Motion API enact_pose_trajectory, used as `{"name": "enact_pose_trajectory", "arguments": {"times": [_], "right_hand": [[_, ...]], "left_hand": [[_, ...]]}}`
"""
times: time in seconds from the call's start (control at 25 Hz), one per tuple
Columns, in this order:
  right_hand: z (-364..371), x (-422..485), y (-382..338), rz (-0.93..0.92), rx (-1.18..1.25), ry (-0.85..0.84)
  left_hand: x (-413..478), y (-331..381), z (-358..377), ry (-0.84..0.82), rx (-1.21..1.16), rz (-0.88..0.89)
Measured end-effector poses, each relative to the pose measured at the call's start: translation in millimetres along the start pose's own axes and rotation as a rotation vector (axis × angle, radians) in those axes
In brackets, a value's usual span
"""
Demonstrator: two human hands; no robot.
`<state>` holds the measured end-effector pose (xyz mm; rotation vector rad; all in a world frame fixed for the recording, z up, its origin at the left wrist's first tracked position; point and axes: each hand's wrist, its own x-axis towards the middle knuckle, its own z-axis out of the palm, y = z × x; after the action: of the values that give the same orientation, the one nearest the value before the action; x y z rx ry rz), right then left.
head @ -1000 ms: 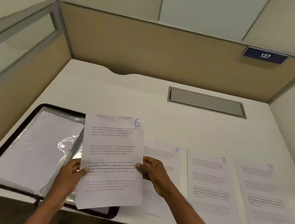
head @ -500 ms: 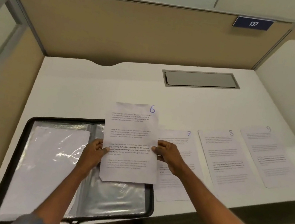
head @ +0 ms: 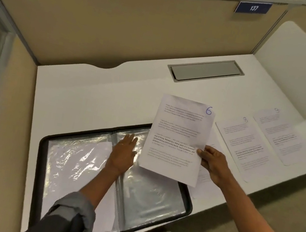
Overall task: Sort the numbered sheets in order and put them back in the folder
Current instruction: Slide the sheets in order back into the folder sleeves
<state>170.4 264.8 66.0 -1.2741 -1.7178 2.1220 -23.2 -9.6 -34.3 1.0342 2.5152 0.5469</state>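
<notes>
- Your right hand (head: pixel 214 163) pinches sheet 6 (head: pixel 179 136) at its right edge, thumb on top of the paper and fingers curled beneath.
- Sheet 6 faces you with its number at the far right corner, and it covers the far right corner of the open folder (head: pixel 40 157); you cannot tell whether it touches the desk.
- Your left hand (head: pixel 124 151) lies flat, fingers straight and close together, on the clear plastic sleeve near the folder's middle fold, just left of sheet 6.
- A white sheet in the left sleeve (head: pixel 78 164) shows through the glossy plastic.
- One more sheet (head: pixel 204 188) lies under sheet 6 and your right hand; its number is hidden.
- Sheet 8 (head: pixel 245 146) and sheet 9 (head: pixel 279 136) lie flat to the right, side by side and apart.
- All of this rests on the white desk (head: pixel 90 94), which has a grey hatch (head: pixel 205 71) at the far side.
- A beige partition (head: pixel 122 28) stands behind, with a blue plate reading 137 (head: pixel 253 8).
</notes>
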Motion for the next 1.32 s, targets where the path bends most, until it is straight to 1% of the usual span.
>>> {"name": "enact_pose_trajectory", "arguments": {"times": [0.08,0.2,0.24,0.32,0.44,0.52,0.72,0.84,1.08,1.2,1.32], "right_hand": [[-1.1,3.5,-7.6,-0.002,0.018,0.018],[8.7,21.8,-25.7,-0.003,0.041,0.014],[16.1,30.9,-31.5,-0.009,0.045,0.010],[35.2,50.9,-40.9,-0.016,0.062,-0.010],[73.6,80.3,-49.8,-0.017,0.122,-0.051],[99.7,96.0,-56.9,-0.021,0.165,-0.086],[149.7,131.7,-73.8,-0.039,0.234,-0.134],[170.4,151.5,-75.4,-0.043,0.227,-0.142],[189.5,173.0,-60.7,-0.015,0.172,-0.196],[184.1,176.4,-56.0,0.010,0.086,-0.255],[170.6,180.5,-54.2,0.035,0.026,-0.309]], "left_hand": [[3.2,-5.1,7.8,-0.032,0.056,-0.010],[0.7,-11.0,4.6,0.152,0.047,0.005],[2.3,-11.9,-4.0,0.174,0.062,-0.012],[10.5,-15.6,-20.8,0.135,0.071,-0.002],[18.8,-21.5,-35.9,0.118,-0.022,0.188],[21.5,-26.3,-42.0,0.082,-0.139,0.240],[33.1,-36.5,-61.5,-0.083,-0.365,0.119],[37.6,-34.2,-70.9,-0.063,-0.447,0.089],[42.1,-31.9,-66.8,-0.025,-0.323,0.119],[44.8,-32.4,-60.5,0.023,-0.298,0.152],[46.0,-32.3,-62.1,0.030,-0.306,0.147]]}}
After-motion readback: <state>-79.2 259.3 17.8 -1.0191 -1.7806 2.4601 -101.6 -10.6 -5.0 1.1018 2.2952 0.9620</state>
